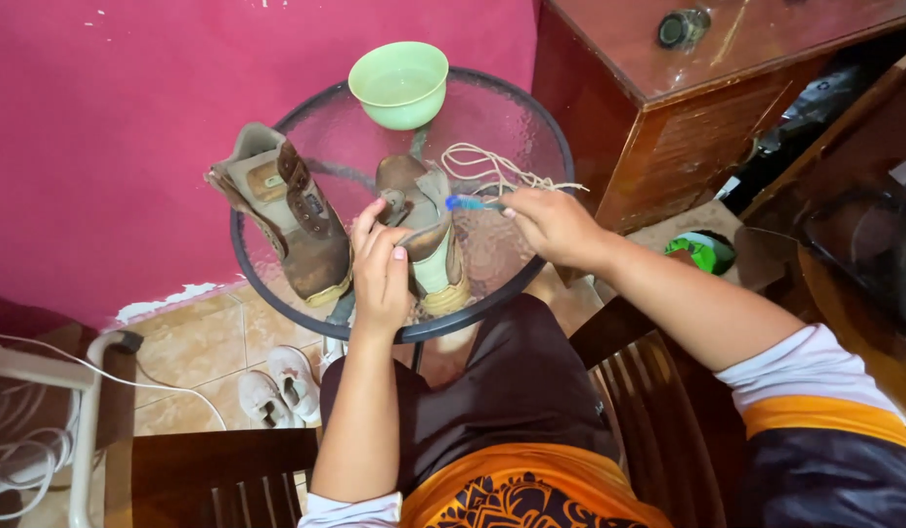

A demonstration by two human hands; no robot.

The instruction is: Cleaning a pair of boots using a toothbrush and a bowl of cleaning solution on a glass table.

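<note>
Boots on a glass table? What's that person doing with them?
A seated person steadies one brown boot with the left hand on a round glass table. The right hand holds a small blue-handled brush against the boot's upper part. The second boot lies on its side to the left, untouched. Loose laces and a green bowl sit farther back on the table.

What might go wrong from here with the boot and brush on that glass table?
The left hand alone steadies the boot while the right hand works a blue-handled brush at it; a hard stroke might tip it. The loose laces lie right by the brush and may snag. The second boot leans near the round glass table's rim and might get nudged off.
</note>
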